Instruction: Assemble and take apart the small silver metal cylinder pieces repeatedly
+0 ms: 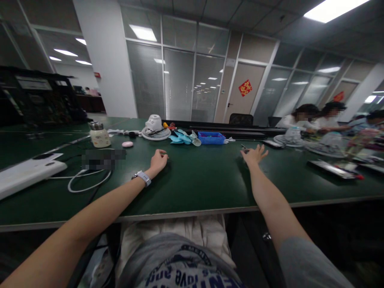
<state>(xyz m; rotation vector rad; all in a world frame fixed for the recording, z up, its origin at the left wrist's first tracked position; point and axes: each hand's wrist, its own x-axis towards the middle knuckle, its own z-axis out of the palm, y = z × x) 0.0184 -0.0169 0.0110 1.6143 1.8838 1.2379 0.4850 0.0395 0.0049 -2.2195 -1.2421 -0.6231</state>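
My left hand (159, 162), with a grey-banded watch (142, 177) on the wrist, is low over the green table (192, 184). Its fingers curl loosely and seem to hold nothing. Further right, my right hand (254, 156) has its fingers spread. A small dark, metallic-looking piece (245, 149) shows right by the thumb; whether they touch I cannot tell. Between and beyond the hands are light-blue fan blades (181, 137) and a blue plastic tray (211, 138) with small contents too blurred to name. A white fan part with a round grille (156, 133) lies left of the blades.
At left stand a patterned bottle (100, 136), a pink round object (127, 144), a white cable (90, 187) and a white power strip-like box (30, 178). Long dark bars (222, 130) line the back. Co-workers (309, 120) sit at right near fan parts and a flat device (333, 169).
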